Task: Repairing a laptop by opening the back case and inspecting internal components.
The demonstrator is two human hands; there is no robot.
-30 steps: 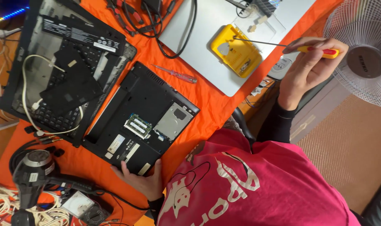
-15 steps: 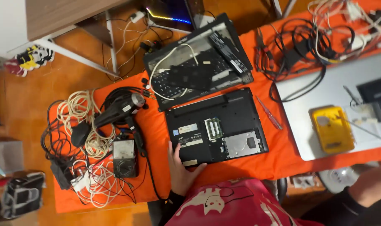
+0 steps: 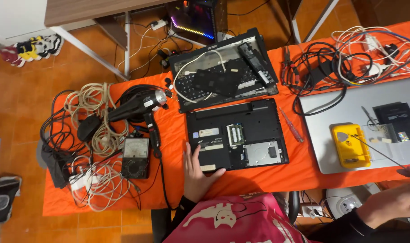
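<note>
A black laptop base (image 3: 241, 135) lies upside down with its bottom bays exposed on an orange table cover (image 3: 277, 177). My left hand (image 3: 197, 170) rests flat on the cover, its fingers touching the base's near left corner. At the lower right my right hand (image 3: 394, 202) grips a long thin screwdriver (image 3: 379, 155) whose shaft reaches over a yellow tool case (image 3: 351, 145). The case sits on a silver laptop lid (image 3: 331, 112).
Another stripped black laptop shell (image 3: 223, 72) with a white cable lies behind the base. A heat gun (image 3: 137, 105), an analog meter (image 3: 135, 157) and coiled cables (image 3: 94, 130) fill the left. A red-handled screwdriver (image 3: 291, 125) and tangled cables (image 3: 344, 58) lie at the right.
The view has swung round and pulled back, showing the whole table. My right hand with the screwdriver has dropped to the lower right; my left hand stays on the laptop base's corner.
</note>
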